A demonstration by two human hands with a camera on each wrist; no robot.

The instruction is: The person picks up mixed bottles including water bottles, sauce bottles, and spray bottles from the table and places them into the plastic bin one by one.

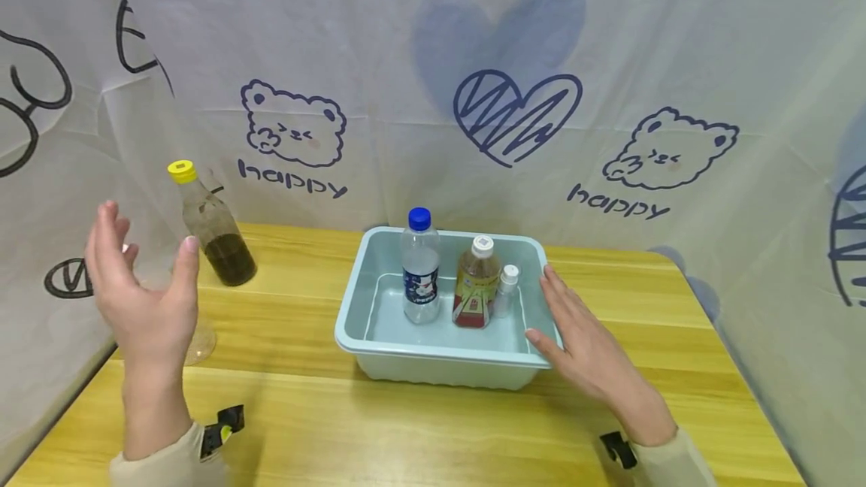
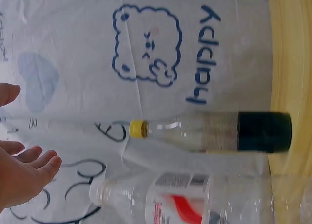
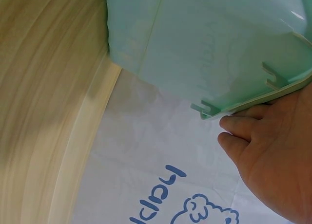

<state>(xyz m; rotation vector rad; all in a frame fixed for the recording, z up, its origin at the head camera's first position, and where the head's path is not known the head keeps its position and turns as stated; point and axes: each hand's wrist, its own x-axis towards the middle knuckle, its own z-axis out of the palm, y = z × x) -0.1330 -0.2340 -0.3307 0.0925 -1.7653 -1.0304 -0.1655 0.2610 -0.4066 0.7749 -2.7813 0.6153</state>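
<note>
My left hand (image 1: pixel 145 295) is raised on the left, fingers spread and holding nothing. Behind it in the head view stands a clear bottle (image 1: pixel 201 343), mostly hidden; the left wrist view shows this bottle (image 2: pixel 180 199) with a white cap and a red-and-white label. Farther back is a dark-liquid bottle (image 1: pixel 230 255) with a yellow cap. At the right rim of a light blue plastic basin (image 1: pixel 440 368), my right hand (image 1: pixel 588 344) rests with straight fingers. Inside stand a blue-capped bottle (image 1: pixel 421 288), a white-capped drink bottle (image 1: pixel 476 288) and a small white-capped bottle (image 1: pixel 506 291).
The wooden table (image 1: pixel 318 427) carries the basin and the bottles. A printed white curtain (image 1: pixel 406 141) hangs close behind the table and along its left and right sides.
</note>
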